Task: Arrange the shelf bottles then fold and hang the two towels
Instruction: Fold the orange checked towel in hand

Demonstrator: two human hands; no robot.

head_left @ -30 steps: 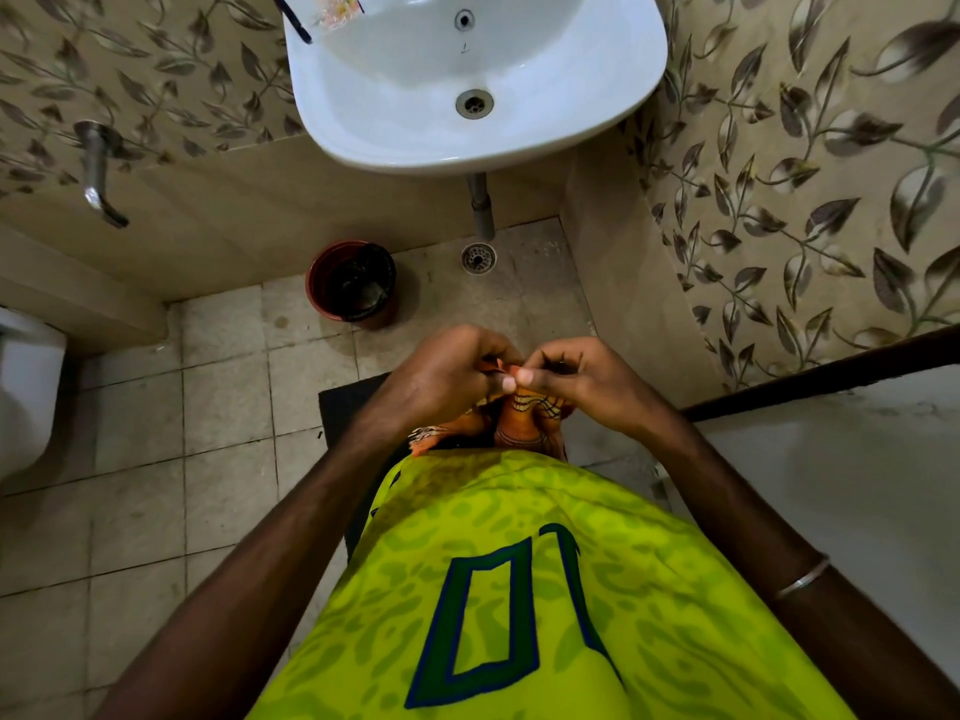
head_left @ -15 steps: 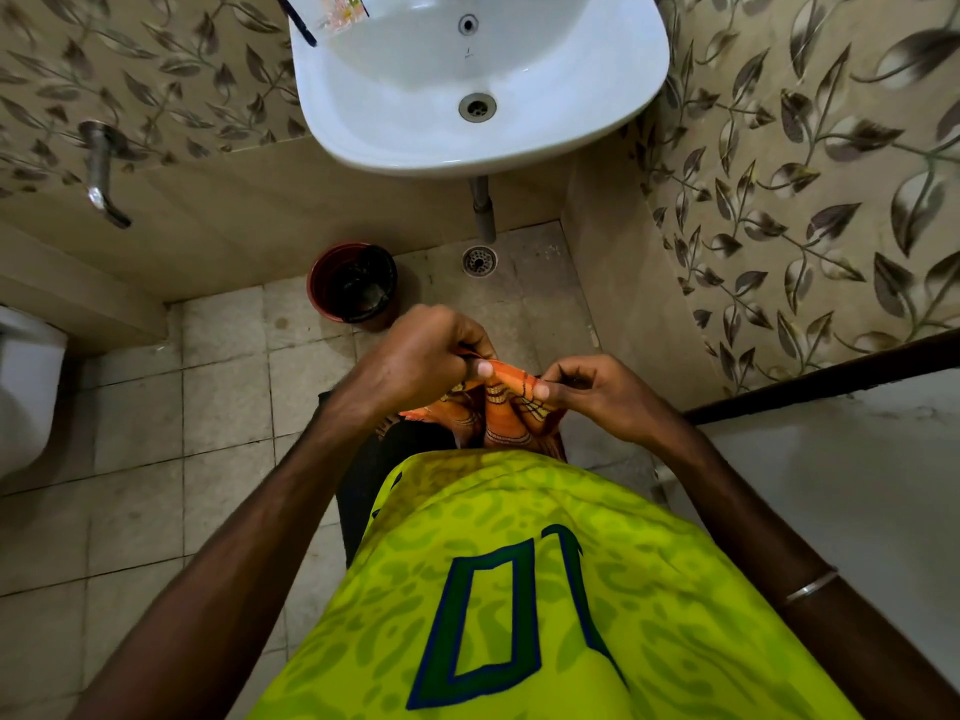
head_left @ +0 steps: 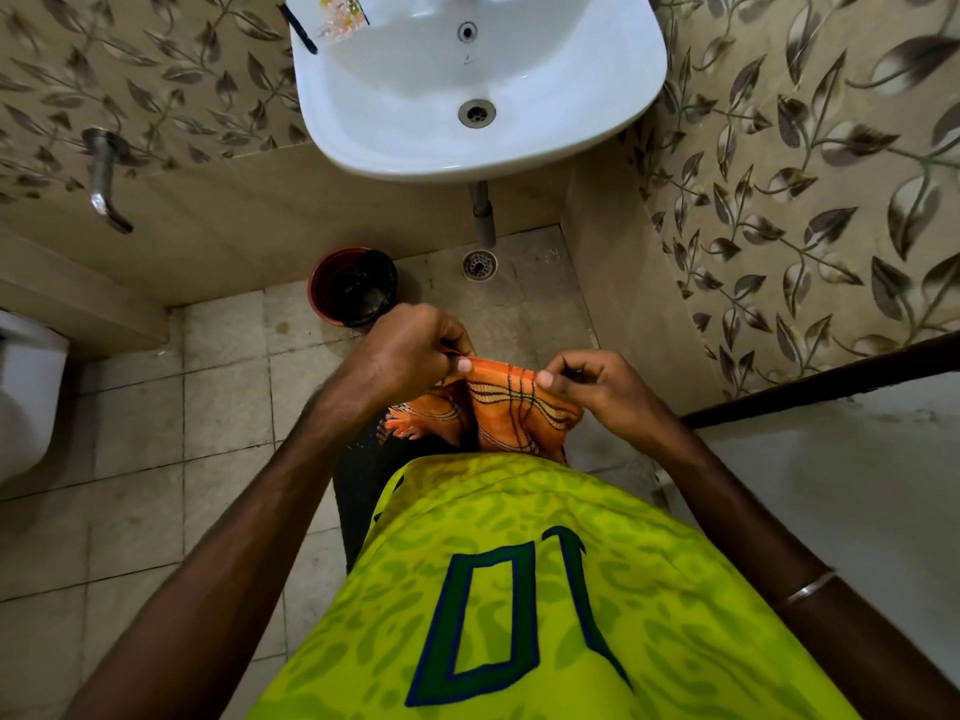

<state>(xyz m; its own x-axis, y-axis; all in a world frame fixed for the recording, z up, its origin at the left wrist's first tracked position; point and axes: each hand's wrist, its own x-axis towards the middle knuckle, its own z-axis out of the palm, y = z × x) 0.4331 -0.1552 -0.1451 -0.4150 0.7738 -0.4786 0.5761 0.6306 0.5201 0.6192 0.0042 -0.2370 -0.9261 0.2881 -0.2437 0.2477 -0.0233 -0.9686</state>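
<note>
Both hands pinched the top edge of an orange checked cotton towel [head_left: 514,402] with dark and cream stripes, the left hand [head_left: 410,350] at one corner and the right hand [head_left: 597,387] at the other, each grip closed between thumb and curled fingers. Stretched between them, the towel hung in front of the person's yellow-green patterned jersey [head_left: 519,589], its fringed end [head_left: 402,426] drooping below the left hand. Ahead, a white ceramic washbasin [head_left: 597,132] jutted from a leaf-patterned tiled wall [head_left: 805,174], above a red plastic bucket [head_left: 319,293] standing on the beige tiled floor [head_left: 156,407] near a round drain [head_left: 479,263].
</note>
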